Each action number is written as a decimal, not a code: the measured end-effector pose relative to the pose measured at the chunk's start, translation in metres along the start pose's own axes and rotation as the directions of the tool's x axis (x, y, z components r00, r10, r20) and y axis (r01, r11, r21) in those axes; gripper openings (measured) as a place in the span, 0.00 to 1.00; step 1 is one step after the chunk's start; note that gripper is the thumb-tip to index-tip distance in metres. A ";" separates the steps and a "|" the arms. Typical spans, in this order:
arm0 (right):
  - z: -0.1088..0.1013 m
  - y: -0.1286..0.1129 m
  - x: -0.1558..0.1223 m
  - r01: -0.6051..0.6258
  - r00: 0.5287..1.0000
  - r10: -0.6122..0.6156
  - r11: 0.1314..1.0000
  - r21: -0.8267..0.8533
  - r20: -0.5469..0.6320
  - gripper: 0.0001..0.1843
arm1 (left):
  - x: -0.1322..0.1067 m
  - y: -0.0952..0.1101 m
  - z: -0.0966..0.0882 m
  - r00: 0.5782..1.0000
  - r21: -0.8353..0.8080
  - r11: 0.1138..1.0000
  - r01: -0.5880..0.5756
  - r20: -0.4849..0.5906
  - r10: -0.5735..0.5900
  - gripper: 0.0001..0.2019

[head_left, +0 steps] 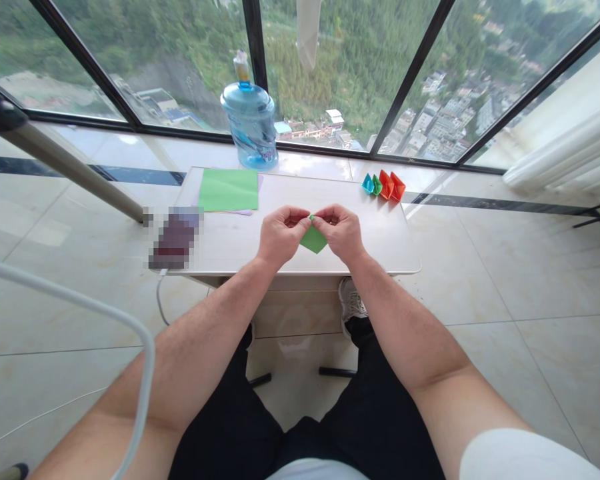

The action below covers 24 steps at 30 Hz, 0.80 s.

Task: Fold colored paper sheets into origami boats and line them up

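A small folded piece of green paper is held above the front middle of the white table. My left hand pinches it near the top from the left side. From the right, my right hand pinches the same top end, thumb tips close together. The paper's lower part hangs below my thumbs as a point. My fingers cover its upper edges, so the folds there are hidden.
A stack of paper sheets, green on top, lies at the table's left. Several folded paper boats stand at the back right. A blurred-out object with a cable is at the left edge. A blue water jug stands behind, by the window.
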State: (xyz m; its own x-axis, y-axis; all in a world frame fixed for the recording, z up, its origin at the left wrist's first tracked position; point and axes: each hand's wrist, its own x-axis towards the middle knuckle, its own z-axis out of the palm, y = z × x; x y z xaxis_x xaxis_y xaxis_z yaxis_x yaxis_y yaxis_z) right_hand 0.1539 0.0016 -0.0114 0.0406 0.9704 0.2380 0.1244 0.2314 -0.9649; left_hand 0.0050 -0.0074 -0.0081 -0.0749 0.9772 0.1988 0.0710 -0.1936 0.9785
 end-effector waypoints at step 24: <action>0.005 0.001 -0.004 0.030 0.999 -0.029 0.999 0.035 -0.034 0.08 | -0.002 -0.001 0.007 0.980 -0.205 0.967 0.149 -0.097 -0.171 0.11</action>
State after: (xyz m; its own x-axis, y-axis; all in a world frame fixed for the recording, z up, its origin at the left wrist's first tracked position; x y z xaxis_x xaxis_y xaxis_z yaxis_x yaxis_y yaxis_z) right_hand 0.1487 -0.0018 -0.0143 0.0702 0.9605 0.2694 0.0909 0.2628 -0.9605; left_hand 0.0118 -0.0088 -0.0100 -0.1823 0.9827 0.0326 -0.1461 -0.0598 0.9875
